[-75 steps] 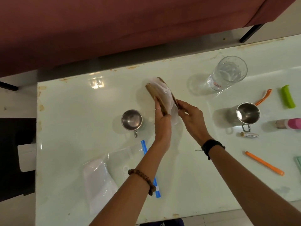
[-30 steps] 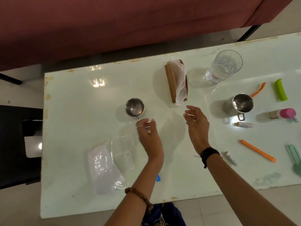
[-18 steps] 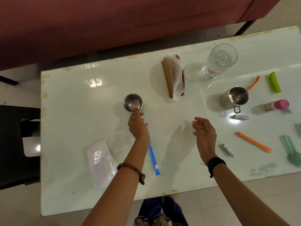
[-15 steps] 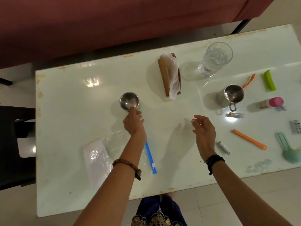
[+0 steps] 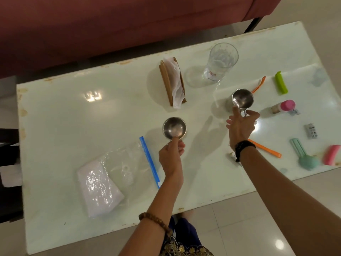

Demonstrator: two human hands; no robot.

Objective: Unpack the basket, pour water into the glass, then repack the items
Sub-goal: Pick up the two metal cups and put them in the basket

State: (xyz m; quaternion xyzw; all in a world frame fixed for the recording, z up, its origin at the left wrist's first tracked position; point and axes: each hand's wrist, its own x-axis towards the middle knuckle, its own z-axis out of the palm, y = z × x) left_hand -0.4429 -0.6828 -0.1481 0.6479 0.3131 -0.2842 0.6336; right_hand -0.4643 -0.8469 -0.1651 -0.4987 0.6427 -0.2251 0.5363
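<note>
glass (image 5: pixel 220 63) stands upright at the far side of the table (image 5: pixel 60 115), some water in it, well clear of both hands. no basket in view. wooden holder with white cloth (image 5: pixel 173 83) sits to its left.

left hand (image 5: pixel 171 156) pinches the handle of the left steel cup (image 5: pixel 174 128), thumb on the near rim; can't tell if the cup is lifted or resting. right hand (image 5: pixel 240 124) has fingers curled round the handle of the right steel cup (image 5: pixel 242 99), which stands just in front of the glass.

zip bag (image 5: pixel 118 174) with blue seal lies near-left. right side holds loose small stuff: orange stick (image 5: pixel 267 151), green clip (image 5: pixel 280 85), pink-capped bottle (image 5: pixel 284 107), teal piece (image 5: pixel 304 157), pink piece (image 5: pixel 332 155).

risks, as i read it:
- both grips are on handles only, so a cup could swing and tip if moved fast.
- right cup moving toward the glass could knock it; it's tall and would spill.
- glossy top, so anything nudged may slide.
- right forearm passes over the orange stick and could sweep it off the near edge.
</note>
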